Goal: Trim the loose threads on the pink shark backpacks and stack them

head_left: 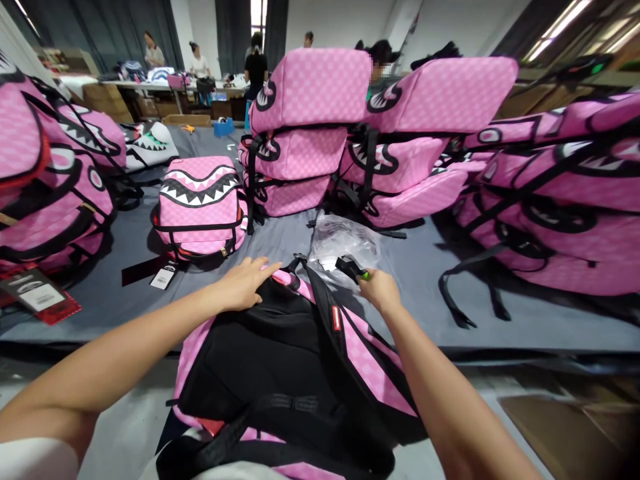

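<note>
A pink checked backpack (283, 360) leans over the table's near edge, its black padded back towards me. My left hand (245, 283) lies on its top edge beside the pink carry handle, fingers stretched out. To the right of the backpack's top, my right hand (381, 290) is closed around a small bright-green thing (365, 275). A flat black piece (350, 268) juts from the same grip; whether the two are joined I cannot tell. Just beyond lies a crumpled clear plastic bag (340, 240). One black shoulder strap (327, 300) with a red label runs down the backpack.
Stacked pink backpacks (320, 87) stand at the back middle, with more (575, 227) on the right and left. A smaller pink backpack (200, 207) with a hang tag (163, 275) sits left of centre on the grey table (280, 240). Several people are at work in the background.
</note>
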Demonstrator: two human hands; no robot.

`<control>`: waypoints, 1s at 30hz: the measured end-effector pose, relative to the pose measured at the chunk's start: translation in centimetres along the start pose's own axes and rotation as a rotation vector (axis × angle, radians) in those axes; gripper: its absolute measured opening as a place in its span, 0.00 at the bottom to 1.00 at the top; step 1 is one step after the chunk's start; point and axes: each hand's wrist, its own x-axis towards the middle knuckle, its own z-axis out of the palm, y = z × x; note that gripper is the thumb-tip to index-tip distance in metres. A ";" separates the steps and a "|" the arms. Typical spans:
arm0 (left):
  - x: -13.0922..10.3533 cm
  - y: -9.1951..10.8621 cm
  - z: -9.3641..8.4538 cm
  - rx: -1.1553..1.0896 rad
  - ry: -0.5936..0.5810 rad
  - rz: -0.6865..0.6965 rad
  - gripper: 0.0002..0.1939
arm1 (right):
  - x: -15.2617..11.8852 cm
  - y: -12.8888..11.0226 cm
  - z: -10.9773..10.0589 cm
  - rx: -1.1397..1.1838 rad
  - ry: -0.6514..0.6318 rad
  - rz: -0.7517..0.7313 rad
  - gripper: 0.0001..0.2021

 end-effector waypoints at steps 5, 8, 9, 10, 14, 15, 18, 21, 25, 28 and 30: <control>0.1 -0.2 0.3 -0.029 0.033 0.025 0.44 | -1.1 0.8 -0.2 -0.073 0.008 0.005 0.15; -0.1 -0.2 0.4 -0.043 0.048 0.019 0.43 | -0.6 -0.2 0.0 -0.043 -0.024 -0.032 0.13; -0.2 -0.2 0.4 -0.046 0.056 0.018 0.43 | -0.4 -0.6 0.1 -0.030 -0.031 -0.046 0.13; -0.3 -0.2 0.4 -0.047 0.065 0.018 0.42 | -0.1 -1.0 0.2 -0.019 -0.033 -0.056 0.14; -0.2 -0.3 0.6 -0.049 0.098 0.034 0.42 | 0.8 -1.8 0.2 0.009 0.005 -0.047 0.17; -0.1 -0.3 0.7 -0.051 0.102 0.038 0.42 | 1.0 -1.8 0.1 0.016 0.015 -0.036 0.17; 0.3 -0.8 1.2 -0.054 0.105 0.037 0.42 | 1.5 -1.3 -0.4 0.043 0.028 -0.001 0.18; 0.8 -1.5 1.8 -0.055 0.113 0.051 0.42 | 1.3 -0.7 -1.3 0.066 0.029 0.009 0.17; 0.7 -1.6 1.8 -0.152 0.198 0.080 0.37 | -1.5 -0.5 -3.3 0.077 0.090 -0.031 0.10; -0.1 0.1 0.7 -0.379 0.471 0.063 0.28 | -5.5 -1.3 -4.9 0.114 0.192 -0.150 0.15; -0.7 2.0 -0.2 -0.621 0.571 0.025 0.23 | -8.3 -2.3 -5.7 0.178 0.273 -0.312 0.16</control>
